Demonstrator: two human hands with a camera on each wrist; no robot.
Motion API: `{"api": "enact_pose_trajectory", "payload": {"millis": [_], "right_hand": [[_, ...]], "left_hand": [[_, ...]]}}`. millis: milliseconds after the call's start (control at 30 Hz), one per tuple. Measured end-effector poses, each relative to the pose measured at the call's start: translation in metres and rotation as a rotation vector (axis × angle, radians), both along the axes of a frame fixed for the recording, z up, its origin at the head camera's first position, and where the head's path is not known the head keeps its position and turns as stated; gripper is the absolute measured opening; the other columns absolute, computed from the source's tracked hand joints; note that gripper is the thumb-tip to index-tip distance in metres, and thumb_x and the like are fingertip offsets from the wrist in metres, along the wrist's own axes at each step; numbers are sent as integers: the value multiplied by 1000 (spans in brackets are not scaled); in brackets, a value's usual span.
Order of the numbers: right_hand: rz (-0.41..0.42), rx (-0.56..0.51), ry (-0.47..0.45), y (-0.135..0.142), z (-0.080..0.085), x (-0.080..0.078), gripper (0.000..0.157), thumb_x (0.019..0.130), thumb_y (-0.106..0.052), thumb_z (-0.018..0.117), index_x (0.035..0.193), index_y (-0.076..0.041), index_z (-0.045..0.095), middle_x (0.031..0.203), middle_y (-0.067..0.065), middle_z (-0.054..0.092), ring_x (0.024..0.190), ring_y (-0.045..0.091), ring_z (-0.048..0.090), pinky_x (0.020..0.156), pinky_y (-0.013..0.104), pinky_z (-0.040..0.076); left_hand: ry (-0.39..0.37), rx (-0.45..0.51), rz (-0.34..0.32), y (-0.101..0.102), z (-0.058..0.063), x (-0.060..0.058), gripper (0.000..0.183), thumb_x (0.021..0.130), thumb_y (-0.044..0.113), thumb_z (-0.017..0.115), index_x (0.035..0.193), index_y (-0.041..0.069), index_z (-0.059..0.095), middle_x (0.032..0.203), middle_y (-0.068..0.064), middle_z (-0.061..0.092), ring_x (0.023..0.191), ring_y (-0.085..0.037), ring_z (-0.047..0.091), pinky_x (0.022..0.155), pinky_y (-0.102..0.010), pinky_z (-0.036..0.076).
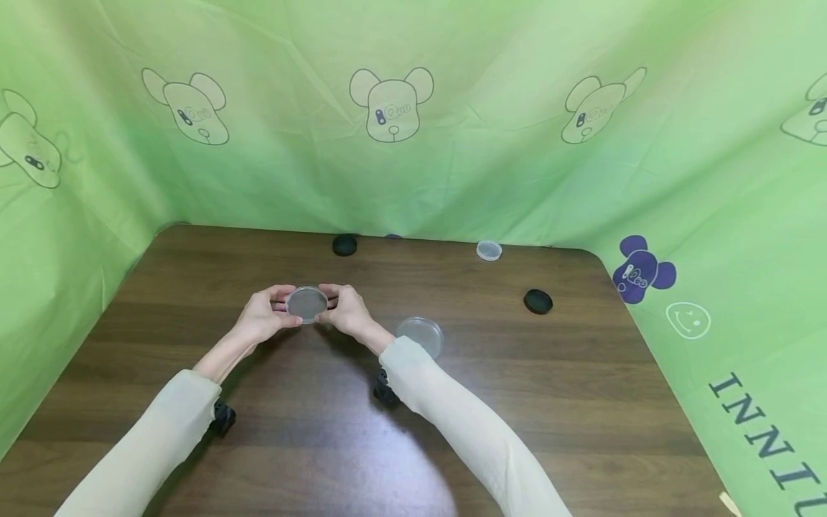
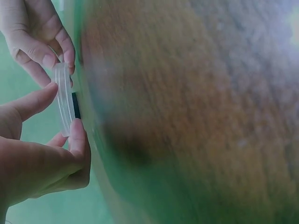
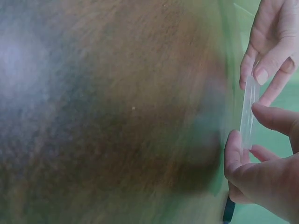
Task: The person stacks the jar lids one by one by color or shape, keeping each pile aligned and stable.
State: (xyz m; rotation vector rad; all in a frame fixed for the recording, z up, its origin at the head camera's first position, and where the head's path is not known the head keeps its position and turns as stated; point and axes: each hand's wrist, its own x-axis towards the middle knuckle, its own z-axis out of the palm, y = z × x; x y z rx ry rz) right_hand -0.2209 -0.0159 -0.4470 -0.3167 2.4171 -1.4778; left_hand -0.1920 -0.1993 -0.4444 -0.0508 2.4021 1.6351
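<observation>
A clear, round, shallow petri dish (image 1: 306, 305) is held above the left part of the table by both hands. My left hand (image 1: 261, 316) grips its left rim between thumb and fingers, and my right hand (image 1: 347, 311) grips the right rim the same way. From the left wrist view the dish (image 2: 65, 100) appears edge-on, with ridges along its side wall. The right wrist view also shows the dish (image 3: 250, 112) from the side. Beside my right forearm, a second clear round dish (image 1: 421, 332) lies on the table, partly covered by the sleeve.
On the brown wooden table (image 1: 310, 445), a black round disc (image 1: 344, 245) lies at the back edge, and another black disc (image 1: 538, 301) sits to the right. A small translucent round piece (image 1: 489, 250) rests at the back. Green printed cloth (image 1: 394, 179) surrounds the table's back and sides.
</observation>
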Motion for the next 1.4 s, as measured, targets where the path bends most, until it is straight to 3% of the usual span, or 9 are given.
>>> {"api": "enact_pose_trajectory", "payload": {"millis": [433, 767, 900, 1167, 1400], "right_hand": [[43, -40, 16, 12, 7, 0, 61, 77, 7, 76, 134, -1, 54, 126, 14, 58, 100, 23, 62, 77, 23, 52], [101, -95, 1, 30, 18, -1, 62, 77, 9, 75, 134, 0, 53, 127, 14, 60, 98, 24, 62, 76, 25, 53], [89, -119, -1, 34, 18, 3, 63, 78, 9, 74, 136, 0, 52, 127, 15, 57, 99, 24, 62, 75, 25, 53], [49, -63, 23, 40, 17, 18, 64, 76, 8, 76, 135, -5, 54, 123, 17, 47, 98, 23, 61, 74, 24, 53], [14, -86, 16, 45, 19, 21, 65, 75, 10, 75, 135, -5, 54, 121, 16, 46, 98, 23, 61, 75, 24, 53]], "left_hand": [[53, 35, 13, 8, 3, 5, 64, 81, -5, 71, 139, -6, 43, 126, -25, 49, 112, -35, 52, 76, -16, 48], [113, -8, 14, 19, 14, 14, 66, 80, -3, 75, 139, -3, 45, 122, -24, 53, 105, -34, 58, 82, -24, 52], [127, -15, 16, 23, 15, 15, 65, 80, -4, 75, 138, -3, 46, 122, -25, 49, 105, -34, 57, 81, -23, 51], [160, -57, 10, 31, 14, 24, 65, 77, -5, 77, 136, -3, 48, 119, -23, 45, 101, -32, 58, 82, -29, 52], [178, -66, -6, 38, 15, 23, 64, 78, -4, 76, 135, -4, 48, 120, -22, 45, 100, -31, 58, 83, -30, 51]]}}
